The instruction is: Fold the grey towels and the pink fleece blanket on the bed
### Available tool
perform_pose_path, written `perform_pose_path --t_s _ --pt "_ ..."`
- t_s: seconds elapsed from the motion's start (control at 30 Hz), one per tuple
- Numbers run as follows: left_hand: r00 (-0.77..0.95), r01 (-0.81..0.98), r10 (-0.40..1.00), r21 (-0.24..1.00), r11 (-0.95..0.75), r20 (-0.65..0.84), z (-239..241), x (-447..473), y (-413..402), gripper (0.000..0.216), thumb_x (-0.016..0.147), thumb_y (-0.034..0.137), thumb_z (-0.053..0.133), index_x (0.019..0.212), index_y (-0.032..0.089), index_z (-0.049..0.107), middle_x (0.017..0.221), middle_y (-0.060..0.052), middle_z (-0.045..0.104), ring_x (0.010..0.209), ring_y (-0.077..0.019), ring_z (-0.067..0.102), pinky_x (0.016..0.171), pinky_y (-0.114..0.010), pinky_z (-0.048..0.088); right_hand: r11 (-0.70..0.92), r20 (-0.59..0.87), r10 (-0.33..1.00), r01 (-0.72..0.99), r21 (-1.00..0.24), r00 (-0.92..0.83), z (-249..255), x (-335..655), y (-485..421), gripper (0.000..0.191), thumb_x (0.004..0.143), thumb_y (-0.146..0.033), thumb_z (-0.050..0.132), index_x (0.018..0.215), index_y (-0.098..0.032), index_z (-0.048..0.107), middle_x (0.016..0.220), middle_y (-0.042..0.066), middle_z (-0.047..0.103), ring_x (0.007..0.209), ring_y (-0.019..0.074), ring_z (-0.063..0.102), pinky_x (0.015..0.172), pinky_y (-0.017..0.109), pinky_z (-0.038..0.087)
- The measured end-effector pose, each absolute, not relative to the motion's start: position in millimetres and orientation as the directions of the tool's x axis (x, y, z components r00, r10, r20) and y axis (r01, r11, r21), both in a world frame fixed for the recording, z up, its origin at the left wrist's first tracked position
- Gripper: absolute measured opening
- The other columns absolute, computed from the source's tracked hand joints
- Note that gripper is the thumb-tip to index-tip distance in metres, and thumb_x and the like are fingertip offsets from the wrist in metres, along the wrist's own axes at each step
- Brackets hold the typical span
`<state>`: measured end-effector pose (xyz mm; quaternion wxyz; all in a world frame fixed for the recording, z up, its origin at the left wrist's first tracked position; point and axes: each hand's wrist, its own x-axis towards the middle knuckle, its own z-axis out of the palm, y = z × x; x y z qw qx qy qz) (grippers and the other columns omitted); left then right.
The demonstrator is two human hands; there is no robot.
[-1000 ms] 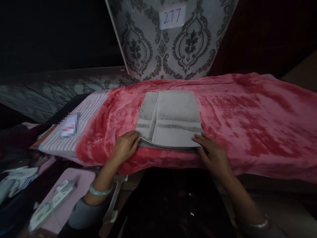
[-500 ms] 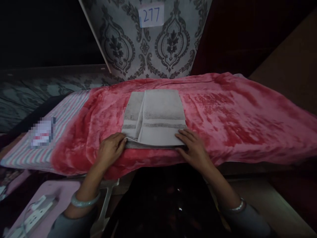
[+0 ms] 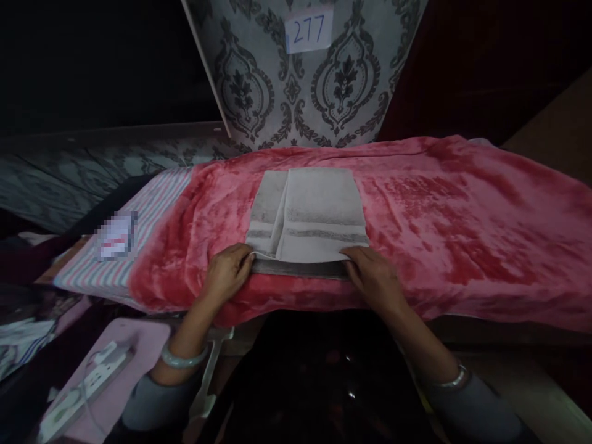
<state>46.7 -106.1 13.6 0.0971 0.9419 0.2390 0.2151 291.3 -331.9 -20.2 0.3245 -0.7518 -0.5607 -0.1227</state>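
A folded grey towel (image 3: pixel 324 197) with a darker stripe near its front lies on the red plush blanket (image 3: pixel 416 228). My left hand (image 3: pixel 229 270) pinches the towel's near left corner between thumb and fingers. At the near right corner, my right hand (image 3: pixel 372 274) grips the same edge. The upper layer's front edge is raised between both hands, and a darker layer shows beneath it. On the left half, a diagonal fold runs across the towel's top.
Striped cloth (image 3: pixel 160 203) covers the left end, with a blurred-out packet (image 3: pixel 115 235) on it. A white power strip (image 3: pixel 87 388) rests on a pink stool (image 3: pixel 152 336) at lower left. Behind stand a patterned wall (image 3: pixel 296 117) and a dark screen (image 3: pixel 102 68).
Both hands have closed on the towel's front edge and lifted its upper layer a little, exposing more of the layer below. The whole view has shifted, so things appear farther right.
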Motion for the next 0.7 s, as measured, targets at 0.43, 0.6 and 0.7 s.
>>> perform_pose_path --t_s 0.43,0.6,0.7 --pt "0.715 0.364 0.332 0.078 -0.928 0.615 19 43 -140 0.014 0.095 0.030 0.056 0.088 0.022 0.065 0.098 -0.009 0.069 0.097 -0.0255 0.062 0.088 -0.044 0.051 -0.269 0.439 0.787 0.882 -0.388 0.433 1 305 -315 0.025 0.094 -0.032 0.046 0.078 -0.022 0.062 0.071 0.005 0.066 0.065 0.0210 0.060 0.059 0.029 0.036" --pt "0.776 0.261 0.150 -0.095 -0.961 0.613 9 65 -163 0.013 0.095 0.023 0.058 0.091 0.023 0.071 0.129 -0.011 0.066 0.124 -0.0305 0.055 0.097 -0.048 0.048 -0.264 0.429 0.790 0.874 -0.407 0.438 0 306 -316 0.022 0.093 -0.031 0.048 0.082 -0.021 0.065 0.072 0.006 0.067 0.066 0.0215 0.062 0.060 0.029 0.038" --pt "0.799 0.246 0.132 -0.118 -0.962 0.587 5 75 -161 0.013 0.094 0.023 0.060 0.092 0.022 0.072 0.138 -0.013 0.061 0.133 -0.0335 0.050 0.101 -0.051 0.047 -0.248 0.425 0.794 0.871 -0.425 0.434 -1 307 -317 0.022 0.094 -0.031 0.048 0.087 -0.022 0.067 0.074 0.005 0.067 0.066 0.0212 0.062 0.062 0.029 0.040"
